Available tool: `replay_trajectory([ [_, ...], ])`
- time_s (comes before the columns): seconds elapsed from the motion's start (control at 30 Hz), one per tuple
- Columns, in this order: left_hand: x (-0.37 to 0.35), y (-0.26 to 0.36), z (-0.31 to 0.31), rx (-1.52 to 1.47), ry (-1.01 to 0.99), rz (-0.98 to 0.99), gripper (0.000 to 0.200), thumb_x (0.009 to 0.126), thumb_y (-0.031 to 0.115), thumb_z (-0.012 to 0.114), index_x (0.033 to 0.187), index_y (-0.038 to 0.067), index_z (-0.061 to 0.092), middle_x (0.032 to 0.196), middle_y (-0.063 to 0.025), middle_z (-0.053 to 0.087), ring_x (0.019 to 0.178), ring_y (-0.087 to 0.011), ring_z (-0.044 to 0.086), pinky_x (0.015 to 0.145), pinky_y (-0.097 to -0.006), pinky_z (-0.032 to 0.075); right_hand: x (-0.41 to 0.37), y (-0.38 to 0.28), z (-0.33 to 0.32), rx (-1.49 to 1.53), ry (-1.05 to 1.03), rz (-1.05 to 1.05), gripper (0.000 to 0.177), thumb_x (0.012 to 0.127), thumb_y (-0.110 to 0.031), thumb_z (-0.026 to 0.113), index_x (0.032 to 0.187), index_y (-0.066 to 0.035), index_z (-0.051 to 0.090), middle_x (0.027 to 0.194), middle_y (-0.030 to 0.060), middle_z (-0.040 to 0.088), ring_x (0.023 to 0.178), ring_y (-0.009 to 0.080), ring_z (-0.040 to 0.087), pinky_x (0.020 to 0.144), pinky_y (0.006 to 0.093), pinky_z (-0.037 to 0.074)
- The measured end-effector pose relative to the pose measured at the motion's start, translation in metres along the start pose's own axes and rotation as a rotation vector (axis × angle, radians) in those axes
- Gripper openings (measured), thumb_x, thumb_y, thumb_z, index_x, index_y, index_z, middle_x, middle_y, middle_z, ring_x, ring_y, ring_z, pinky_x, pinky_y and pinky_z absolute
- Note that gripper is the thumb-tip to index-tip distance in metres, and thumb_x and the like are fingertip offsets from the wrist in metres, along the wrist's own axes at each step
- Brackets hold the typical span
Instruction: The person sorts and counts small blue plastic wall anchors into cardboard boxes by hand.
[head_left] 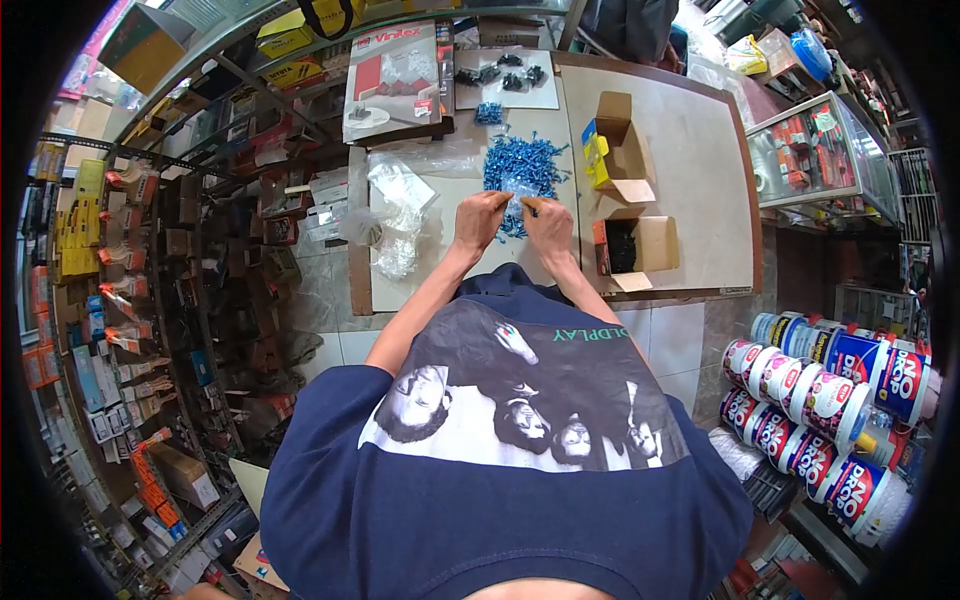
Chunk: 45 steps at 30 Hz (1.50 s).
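Fingers of left hand and right hand are pinching a small clear bag from opposite sides, apparently keeping it taut. Bag is showing over blue pieces, heaped centrally, probably for two-handed reach; clear plastic is lying left.

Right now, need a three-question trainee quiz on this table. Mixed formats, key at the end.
1. True or false: the blue pieces are lined up in neat rows.
2. What do the left hand and right hand hold between them? A) a screwdriver; B) clear plastic; C) a roll of tape.
3. Fill in: the open yellow box and the open box with black contents stand to the person's ____ of the blue pieces.

Key: 1. False, they lie in a loose heap. 2. B. 3. right.
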<state>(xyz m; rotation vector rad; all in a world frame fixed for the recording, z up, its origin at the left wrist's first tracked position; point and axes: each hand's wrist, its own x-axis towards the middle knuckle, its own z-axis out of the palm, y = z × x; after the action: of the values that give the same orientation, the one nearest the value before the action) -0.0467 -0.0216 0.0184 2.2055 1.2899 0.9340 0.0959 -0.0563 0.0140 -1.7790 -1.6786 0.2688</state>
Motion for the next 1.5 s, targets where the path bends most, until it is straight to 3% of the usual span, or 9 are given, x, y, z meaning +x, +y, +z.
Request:
replay_trajectory([
  [0.27,-0.002,0.008,0.011,0.008,-0.013,-0.068,0.017,0.081,0.01,0.06,0.097,0.007,0.065,0.083,-0.0143,0.066,0.073,-0.0323,0.064,0.06,-0.0397,0.05,-0.002,-0.005,0.004,0.026,-0.084,0.011,0.022,0.082,-0.006,0.054,0.1,-0.004,0.067,0.083,0.0187,0.066,0.076,0.034,0.064,0.064,0.0398,0.051],
  [0.43,0.002,0.007,0.004,-0.011,0.001,-0.061,0.018,0.077,0.01,0.063,0.095,0.008,0.065,0.086,-0.0114,0.066,0.078,-0.0304,0.064,0.065,-0.0388,0.051,0.001,-0.017,-0.004,0.028,0.062,-0.031,0.014,0.075,-0.004,0.061,0.089,-0.003,0.061,0.085,0.0165,0.061,0.079,0.0343,0.061,0.07,0.0405,0.049],
  [0.53,0.003,-0.001,0.002,0.142,0.047,0.012,0.015,0.076,0.01,0.062,0.091,0.009,0.064,0.085,-0.0083,0.065,0.077,-0.0306,0.063,0.065,-0.0383,0.051,-0.001,-0.002,0.001,-0.039,-0.029,-0.022,0.013,0.073,-0.003,0.064,0.084,-0.003,0.057,0.081,0.0138,0.056,0.077,0.0335,0.059,0.07,0.0406,0.049],
  [0.6,-0.003,-0.009,0.007,0.076,-0.031,-0.086,0.011,0.077,0.011,0.062,0.088,0.009,0.065,0.084,-0.0086,0.065,0.074,-0.0298,0.063,0.064,-0.0379,0.051,-0.002,0.003,0.006,-0.012,-0.063,0.017,0.012,0.073,-0.003,0.064,0.083,-0.003,0.058,0.081,0.0141,0.057,0.077,0.0333,0.06,0.07,0.0403,0.049],
  [0.97,-0.001,0.002,0.011,-0.007,-0.076,-0.101,0.016,0.077,0.008,0.059,0.091,0.005,0.068,0.085,-0.0146,0.067,0.074,-0.0307,0.064,0.065,-0.0389,0.051,-0.005,0.013,0.016,0.046,-0.072,0.007,0.019,0.077,-0.002,0.056,0.092,-0.001,0.067,0.088,0.0184,0.065,0.078,0.0345,0.064,0.069,0.0412,0.051],
  [1.17,0.0,0.001,0.013,-0.107,-0.026,-0.1,0.017,0.07,0.0,0.061,0.088,0.002,0.061,0.085,-0.0139,0.063,0.078,-0.0315,0.062,0.069,-0.0377,0.05,-0.002,-0.004,0.005,0.02,0.009,-0.047,0.016,0.075,0.0,0.057,0.09,-0.002,0.062,0.083,0.0168,0.062,0.077,0.0344,0.062,0.069,0.0423,0.049],
  [1.33,0.002,0.001,0.006,-0.123,0.013,-0.114,0.024,0.067,-0.002,0.061,0.09,0.002,0.058,0.088,-0.0137,0.061,0.08,-0.0316,0.061,0.069,-0.037,0.05,-0.004,0.003,0.01,-0.004,-0.129,0.092,0.011,0.074,-0.004,0.06,0.083,-0.003,0.053,0.083,0.014,0.059,0.078,0.0338,0.059,0.066,0.0423,0.048],
  [1.4,0.002,0.004,0.004,0.0,0.093,-0.056,0.021,0.066,-0.001,0.062,0.086,0.002,0.059,0.085,-0.0127,0.062,0.078,-0.0306,0.061,0.068,-0.0362,0.05,-0.002,0.004,0.012,-0.009,-0.101,0.078,0.011,0.074,-0.004,0.06,0.083,-0.004,0.053,0.082,0.0138,0.059,0.077,0.0338,0.059,0.066,0.0424,0.048],
  [1.5,0.0,-0.001,0.005,-0.037,0.004,-0.104,0.019,0.066,0.001,0.06,0.084,0.006,0.059,0.08,-0.0086,0.059,0.077,-0.0299,0.06,0.066,-0.0384,0.049,-0.003,0.002,0.01,-0.017,-0.074,0.037,0.011,0.073,-0.004,0.06,0.082,-0.004,0.054,0.081,0.013,0.059,0.078,0.0324,0.06,0.066,0.0413,0.048],
])
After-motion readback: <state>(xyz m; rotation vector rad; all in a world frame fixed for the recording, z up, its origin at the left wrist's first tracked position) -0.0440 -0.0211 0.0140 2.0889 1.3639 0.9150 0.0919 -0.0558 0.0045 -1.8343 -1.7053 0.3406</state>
